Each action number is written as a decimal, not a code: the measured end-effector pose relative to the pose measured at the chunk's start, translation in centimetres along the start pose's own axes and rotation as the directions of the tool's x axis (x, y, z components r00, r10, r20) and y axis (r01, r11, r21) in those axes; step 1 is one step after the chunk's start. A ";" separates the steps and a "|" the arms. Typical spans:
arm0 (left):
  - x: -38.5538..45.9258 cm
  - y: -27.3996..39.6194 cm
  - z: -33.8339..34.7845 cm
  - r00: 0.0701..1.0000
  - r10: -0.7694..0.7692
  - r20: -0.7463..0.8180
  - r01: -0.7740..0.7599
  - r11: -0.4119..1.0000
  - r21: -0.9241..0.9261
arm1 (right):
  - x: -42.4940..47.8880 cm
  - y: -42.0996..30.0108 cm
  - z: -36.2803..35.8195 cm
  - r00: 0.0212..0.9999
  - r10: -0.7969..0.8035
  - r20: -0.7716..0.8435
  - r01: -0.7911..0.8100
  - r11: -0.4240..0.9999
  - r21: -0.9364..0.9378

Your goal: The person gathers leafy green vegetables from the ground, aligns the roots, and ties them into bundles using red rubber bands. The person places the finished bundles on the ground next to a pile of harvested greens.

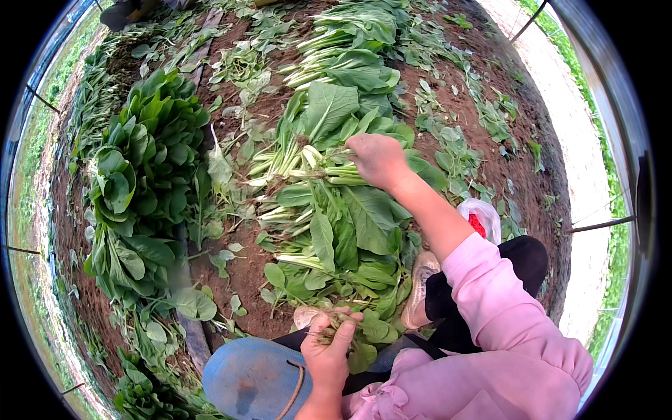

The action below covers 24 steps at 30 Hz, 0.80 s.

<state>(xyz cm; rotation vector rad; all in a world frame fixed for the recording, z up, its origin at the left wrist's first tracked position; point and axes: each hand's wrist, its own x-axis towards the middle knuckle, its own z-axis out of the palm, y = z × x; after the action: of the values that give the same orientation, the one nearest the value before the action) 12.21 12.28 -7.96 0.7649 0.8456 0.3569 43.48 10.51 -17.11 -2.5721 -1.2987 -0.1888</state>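
My right hand (379,160) reaches forward over a long heap of leafy greens (362,220), its fingers closed around pale stalks. Loose plants there lie with roots to the left and broad leaves to the right. Low in front of me, my left hand (331,344) grips a small bunch of greens (370,341) by the root end. Soil-brown roots poke out between the thumb and fingers, and the leaves hang to the right. How many plants each hand holds cannot be told.
Dense upright greens (152,152) stand to the left beside a dark strip (191,336). A blue pad (252,375) with a cord lies by my left arm. Near my right knee sits a white plastic bag (488,218) with something red inside. My shoe (421,286) borders the heap.
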 end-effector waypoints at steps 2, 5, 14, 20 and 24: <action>0.1 0.0 -0.7 0.999 -0.016 0.030 0.016 1.000 0.009 | 1.1 0.0 1.8 0.997 -0.021 0.079 0.027 0.997 -0.075; 0.3 0.1 -1.0 0.999 -0.007 0.045 0.006 1.000 0.009 | 1.8 -0.9 4.4 0.967 -0.061 0.245 0.033 0.993 0.118; 0.3 0.3 -0.9 0.999 0.034 -0.012 -0.033 0.998 0.060 | -0.6 -0.1 2.9 0.987 0.032 0.157 -0.073 0.962 0.264; -0.4 -0.2 -1.1 0.970 0.240 -0.038 -0.226 0.950 0.217 | -3.5 0.4 -5.9 0.821 0.054 -0.568 0.089 0.971 0.221; -1.1 -0.2 -1.0 0.968 0.250 0.014 -0.250 0.962 0.113 | -4.7 0.6 -8.7 0.909 0.205 -0.362 0.036 0.829 0.559</action>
<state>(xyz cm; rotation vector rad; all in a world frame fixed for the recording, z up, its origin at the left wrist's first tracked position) 10.74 11.96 -7.96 0.9815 0.7760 0.5370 41.10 4.10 -9.98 -1.9478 -0.9038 -0.2688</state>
